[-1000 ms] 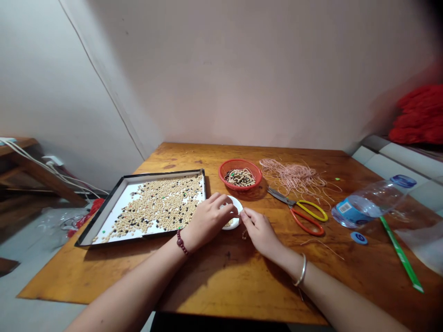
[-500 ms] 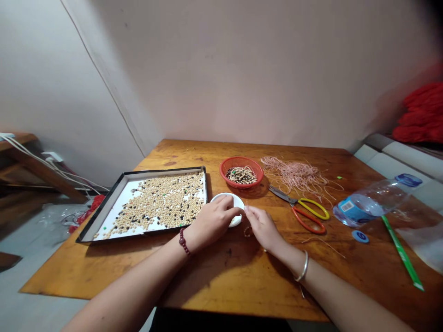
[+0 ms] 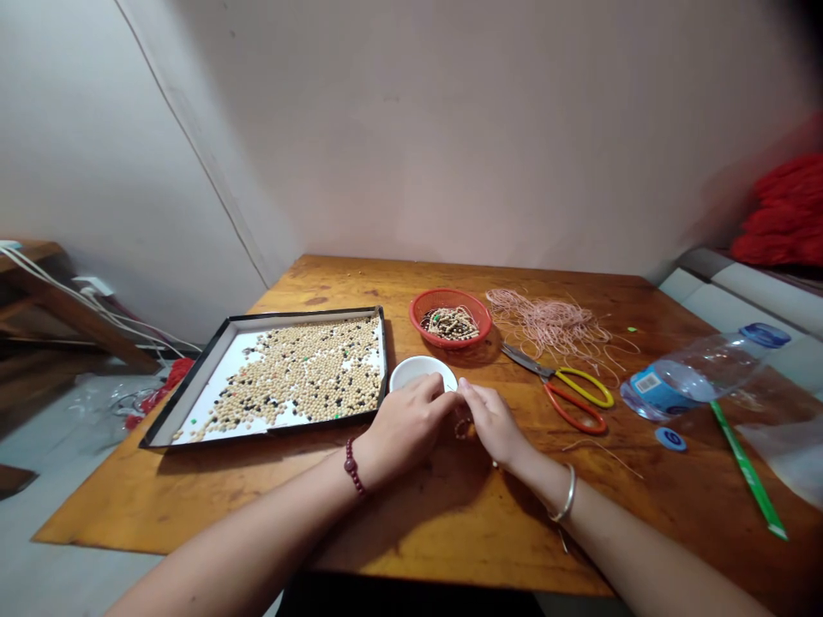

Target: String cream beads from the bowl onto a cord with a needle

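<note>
My left hand [image 3: 408, 430] and my right hand [image 3: 492, 424] meet at the fingertips, just past the rim of a small white dish [image 3: 421, 371]. Both appear to pinch a thin beaded cord [image 3: 463, 426], whose few small brown beads hang below the fingers. The cord itself is too fine to follow. A black-rimmed tray [image 3: 237, 351] lined with white holds many loose pale and dark beads, just left of my left hand. A dark bead bracelet [image 3: 352, 467] circles my left wrist, and a silver bangle [image 3: 566, 494] circles my right.
On the wooden table [image 3: 160, 506] stand a red basket [image 3: 450, 317] of beaded strands, a tangle of pink cord [image 3: 549, 326], and orange-and-yellow-handled scissors [image 3: 575, 401]. Further right lie a plastic bottle [image 3: 698, 373], a blue cap [image 3: 670, 439], and a green strip [image 3: 749, 471].
My left hand has slid off the white dish toward my right hand, leaving more of the dish showing. The fingertips now meet closer together over the beaded cord.
</note>
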Demonstrator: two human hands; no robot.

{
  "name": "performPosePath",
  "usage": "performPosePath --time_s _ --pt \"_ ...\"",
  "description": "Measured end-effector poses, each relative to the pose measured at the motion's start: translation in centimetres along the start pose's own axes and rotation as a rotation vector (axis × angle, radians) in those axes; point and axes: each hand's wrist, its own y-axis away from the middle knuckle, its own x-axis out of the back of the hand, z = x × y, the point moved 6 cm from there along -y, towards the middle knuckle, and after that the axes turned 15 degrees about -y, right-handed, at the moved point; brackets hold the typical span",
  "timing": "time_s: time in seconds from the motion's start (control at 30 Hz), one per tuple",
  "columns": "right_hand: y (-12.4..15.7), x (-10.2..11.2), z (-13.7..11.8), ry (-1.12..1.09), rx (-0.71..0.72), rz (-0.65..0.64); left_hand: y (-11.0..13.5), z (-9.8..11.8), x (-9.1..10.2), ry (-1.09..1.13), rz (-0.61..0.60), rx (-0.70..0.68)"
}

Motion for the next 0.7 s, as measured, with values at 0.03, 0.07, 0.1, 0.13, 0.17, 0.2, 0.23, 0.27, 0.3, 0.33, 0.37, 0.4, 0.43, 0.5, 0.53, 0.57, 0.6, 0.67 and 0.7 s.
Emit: performPosePath --time_s 0.03,0.07,0.1,0.13,0.17,0.2,0.23,0.27,0.3,0.33,0.37,0.4,0.43,0.5,0.53,0.57,0.6,0.67,0.7 --pt "0.0 0.0 0.0 -0.005 0.000 -0.001 0.0 0.0 0.1 -0.002 0.005 0.000" --pt "0.0 0.0 0.1 -0.013 -0.002 -0.003 0.0 0.0 0.2 -0.006 0.013 0.001" --pt "0.0 0.0 0.1 -0.021 -0.003 -0.005 0.0 -0.1 0.3 -0.011 0.023 0.004" --pt "0.0 0.0 0.1 -0.028 -0.001 -0.005 0.0 -0.1 0.4 -0.013 0.033 0.011" --pt "0.0 0.0 0.0 -0.034 0.003 -0.006 0.0 -0.2 0.5 -0.013 0.047 0.022" --pt "0.0 0.0 0.0 -0.038 0.009 -0.008 0.0 -0.3 0.6 -0.009 0.064 0.041" --pt "0.0 0.0 -0.1 -0.042 0.018 -0.011 -0.1 -0.5 0.8 0.002 0.082 0.064" --pt "0.0 -0.1 -0.2 -0.047 0.030 -0.018 -0.1 -0.6 0.9 0.019 0.101 0.091" --pt "-0.1 -0.1 -0.3 -0.052 0.042 -0.029 -0.1 -0.8 1.1 0.038 0.121 0.118" --pt "-0.1 -0.2 -0.3 -0.055 0.052 -0.041 -0.2 -1.0 1.2 0.056 0.141 0.140" --pt "-0.1 -0.2 -0.4 -0.055 0.061 -0.049 -0.3 -1.2 1.3 0.070 0.157 0.158" --pt "-0.1 -0.2 -0.4 -0.049 0.069 -0.049 -0.4 -1.4 1.5 0.080 0.177 0.176" --pt "-0.2 -0.1 -0.4 -0.038 0.077 -0.039 -0.5 -1.9 1.8 0.087 0.206 0.199" --pt "-0.3 0.2 -0.3 -0.013 0.094 -0.001 -0.7 -3.4 2.5 0.117 0.271 0.278" --pt "-0.4 0.4 -0.3 -0.001 0.102 0.021 -0.8 -4.5 2.9 0.150 0.302 0.335" --pt "-0.4 0.6 -0.3 0.007 0.107 0.043 -0.8 -5.9 3.3 0.194 0.310 0.392" --pt "-0.5 0.8 -0.3 0.012 0.107 0.061 -0.7 -7.4 3.6 0.243 0.307 0.467" --pt "-0.7 1.0 -0.3 0.008 0.091 0.088 -0.3 -10.0 3.7 0.306 0.174 0.534" --pt "-0.7 1.0 -0.2 0.000 0.080 0.095 0.0 -10.9 3.5 0.308 0.065 0.511"
